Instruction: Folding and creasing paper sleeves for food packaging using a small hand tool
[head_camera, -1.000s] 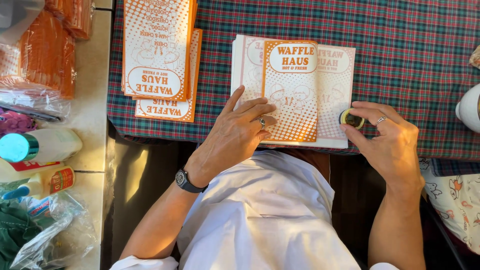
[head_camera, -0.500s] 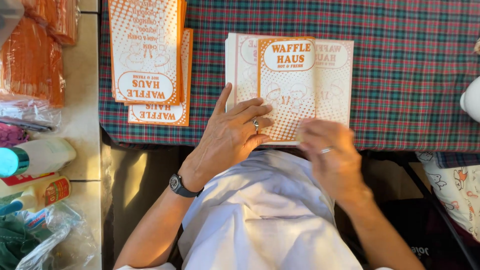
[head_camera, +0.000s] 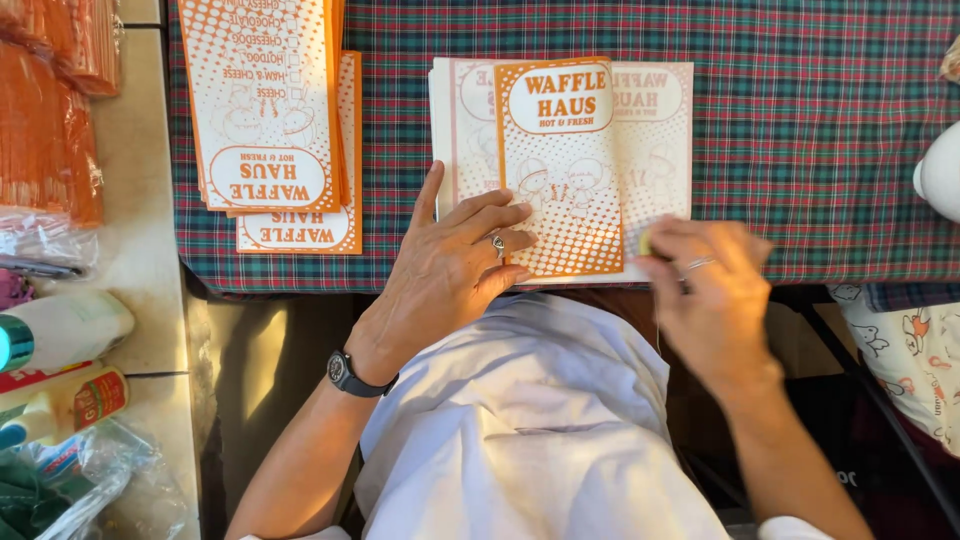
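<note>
The left hand (head_camera: 455, 262) lies flat, fingers spread, on the near left part of a folded orange-and-white paper bag (head_camera: 560, 165), pressing it onto the plaid tablecloth (head_camera: 820, 130); it grips nothing, and a ring shows on one finger and a dark watch (head_camera: 345, 372) on the wrist. The bag sits at the table's near edge, its orange dotted panel lying over a paler sheet that sticks out on both sides. The right hand (head_camera: 712, 295) is at the bag's near right corner, fingers curled in a loose pinch around a small yellowish thing (head_camera: 645, 243) (too blurred to tell what it is). To the left, well apart, a stack of the same bags (head_camera: 265, 100) lies on the cloth. Bottles (head_camera: 60, 330) rest on the pale counter (head_camera: 140, 250) further left.
</note>
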